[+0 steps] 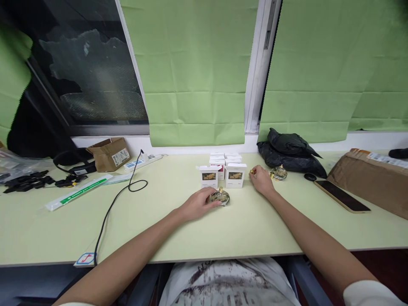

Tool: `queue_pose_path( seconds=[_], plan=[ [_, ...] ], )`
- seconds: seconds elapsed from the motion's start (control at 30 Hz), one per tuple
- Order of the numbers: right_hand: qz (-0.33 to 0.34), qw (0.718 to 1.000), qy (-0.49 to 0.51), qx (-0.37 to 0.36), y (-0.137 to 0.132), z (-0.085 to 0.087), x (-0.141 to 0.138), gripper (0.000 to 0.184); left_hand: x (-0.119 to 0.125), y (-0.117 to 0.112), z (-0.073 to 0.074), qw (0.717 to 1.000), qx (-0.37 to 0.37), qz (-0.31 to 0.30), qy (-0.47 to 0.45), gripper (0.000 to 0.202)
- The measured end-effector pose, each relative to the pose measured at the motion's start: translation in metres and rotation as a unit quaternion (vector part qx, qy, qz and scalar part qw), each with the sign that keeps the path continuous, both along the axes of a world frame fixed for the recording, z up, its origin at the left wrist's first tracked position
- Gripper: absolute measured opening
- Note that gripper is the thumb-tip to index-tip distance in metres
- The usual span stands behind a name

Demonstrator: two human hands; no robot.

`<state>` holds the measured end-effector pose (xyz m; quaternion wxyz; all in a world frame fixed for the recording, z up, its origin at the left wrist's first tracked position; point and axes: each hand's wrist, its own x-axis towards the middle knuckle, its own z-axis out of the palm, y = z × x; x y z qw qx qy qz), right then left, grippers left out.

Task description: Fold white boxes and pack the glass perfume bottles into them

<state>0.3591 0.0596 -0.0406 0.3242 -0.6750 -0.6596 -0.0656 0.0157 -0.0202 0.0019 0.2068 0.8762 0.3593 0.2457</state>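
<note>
A round, flat glass perfume bottle (pixel 222 197) with a gold neck stands on the table, and the fingers of my left hand (pixel 200 204) are closed around its left side. To the right of the boxes, my right hand (pixel 262 180) rests near the table and pinches a small gold cap (pixel 251 171). Just right of that hand is a second round glass bottle (pixel 279 173) with gold parts. Two white boxes with a picture on the front, the left box (pixel 209 177) and the right box (pixel 235 176), stand behind my hands with open flaps.
More small white boxes (pixel 217 156) stand behind. Black plastic bags (pixel 288 153), a phone (pixel 342 196) and a large cardboard box (pixel 371 180) lie to the right. On the left are a black cable (pixel 110 208), a small carton (pixel 109 155), a power strip (pixel 145 160) and a green-and-white packet (pixel 79 192).
</note>
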Motion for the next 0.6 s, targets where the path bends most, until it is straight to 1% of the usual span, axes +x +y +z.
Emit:
queue_pose_path(
  seconds=[0.17, 0.3, 0.37, 0.47, 0.6],
  plan=[
    [0.005, 0.998, 0.007, 0.058, -0.01, 0.016, -0.004, 0.02, -0.001, 0.0, 0.0, 1.0, -0.004, 0.002, 0.003, 0.04],
    [0.021, 0.982, 0.022, 0.187, -0.024, 0.034, -0.013, 0.026, -0.001, 0.0, -0.001, 1.0, -0.007, 0.008, 0.008, 0.041],
    [0.042, 0.97, 0.034, 0.237, -0.032, 0.042, -0.02, 0.029, -0.001, 0.0, -0.001, 1.0, -0.008, 0.007, 0.009, 0.04],
    [0.092, 0.947, 0.056, 0.302, -0.045, 0.05, -0.032, 0.029, -0.001, 0.001, -0.001, 1.0, -0.005, 0.0, 0.004, 0.038],
    [0.158, 0.923, 0.061, 0.345, -0.062, 0.053, -0.051, 0.029, 0.0, 0.0, 0.0, 1.0, -0.005, 0.0, 0.001, 0.038]
  ],
)
